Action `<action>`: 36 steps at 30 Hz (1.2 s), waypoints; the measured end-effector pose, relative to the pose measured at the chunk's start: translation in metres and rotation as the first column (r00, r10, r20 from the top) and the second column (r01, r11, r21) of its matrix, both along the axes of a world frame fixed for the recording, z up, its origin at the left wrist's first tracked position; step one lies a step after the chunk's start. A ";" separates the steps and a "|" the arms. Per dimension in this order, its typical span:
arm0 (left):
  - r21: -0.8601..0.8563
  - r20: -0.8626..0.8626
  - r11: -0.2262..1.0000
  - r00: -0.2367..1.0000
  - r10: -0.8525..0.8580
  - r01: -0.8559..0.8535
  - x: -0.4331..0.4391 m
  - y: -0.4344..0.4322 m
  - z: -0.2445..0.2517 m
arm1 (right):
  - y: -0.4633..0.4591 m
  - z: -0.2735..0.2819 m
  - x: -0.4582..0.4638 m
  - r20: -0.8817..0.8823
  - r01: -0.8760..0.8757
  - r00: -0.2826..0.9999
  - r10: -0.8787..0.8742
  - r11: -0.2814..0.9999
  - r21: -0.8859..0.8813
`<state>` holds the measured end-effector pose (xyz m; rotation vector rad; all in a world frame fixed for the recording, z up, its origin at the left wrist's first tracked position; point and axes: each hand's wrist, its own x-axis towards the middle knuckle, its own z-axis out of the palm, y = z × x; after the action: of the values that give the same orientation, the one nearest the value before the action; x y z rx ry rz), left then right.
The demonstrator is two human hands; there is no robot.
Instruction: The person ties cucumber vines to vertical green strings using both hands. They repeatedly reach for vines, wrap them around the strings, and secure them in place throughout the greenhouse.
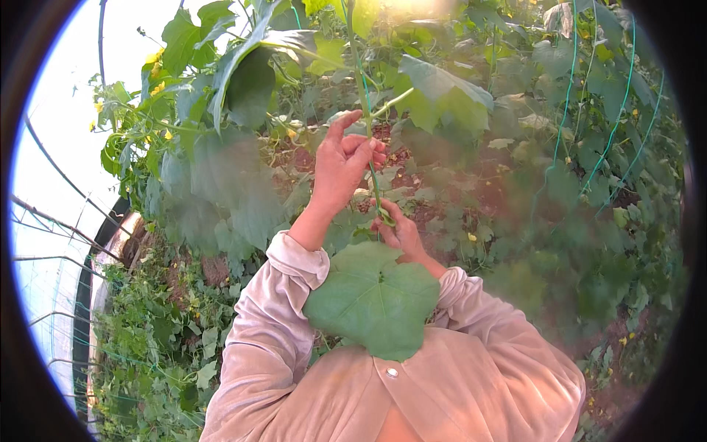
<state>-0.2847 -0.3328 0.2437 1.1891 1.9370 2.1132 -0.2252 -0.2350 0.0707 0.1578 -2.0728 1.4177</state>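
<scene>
A climbing vine stem [352, 33] rises in front of me, with a green twine [362, 77] running along it. The thumb and fingers of my left hand [342, 166] close around the stem, just below a short pale side stalk [393, 103]. Lower down, my right hand [402, 232] pinches the same stem beside a small curled green leaf piece [387, 217]. Part of its fingers is hidden by the plant. A large broad leaf [381, 295] spreads below my hands, in front of my chest and between my sleeves. Another lobed leaf [447, 91] hangs right of the stem.
Dense vines with yellow flowers [157, 88] crowd the left. Several green support strings [623, 102] hang at the right among leaves. A translucent greenhouse wall with curved metal ribs [66, 166] stands at far left. Reddish soil [301, 157] shows between plants. Parts of the view are hazy.
</scene>
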 end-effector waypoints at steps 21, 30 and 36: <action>0.026 0.281 0.995 0.955 -0.100 0.097 0.027 -0.050 -0.122 | 0.008 0.009 0.042 0.337 -0.327 0.776 0.533 0.797 -0.508; -0.093 0.300 0.991 0.946 0.124 -0.101 0.077 -0.057 -0.155 | -0.014 0.042 0.067 0.327 -0.112 0.945 0.028 0.964 0.240; -0.181 0.322 0.981 0.947 -0.006 0.068 0.061 -0.063 -0.148 | -0.007 0.072 0.070 0.255 0.044 0.943 -0.212 0.843 0.537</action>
<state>-0.2236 -0.3955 0.0959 0.7834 1.8967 1.9069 -0.1549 -0.2423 0.1425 0.0135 -2.6413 0.7949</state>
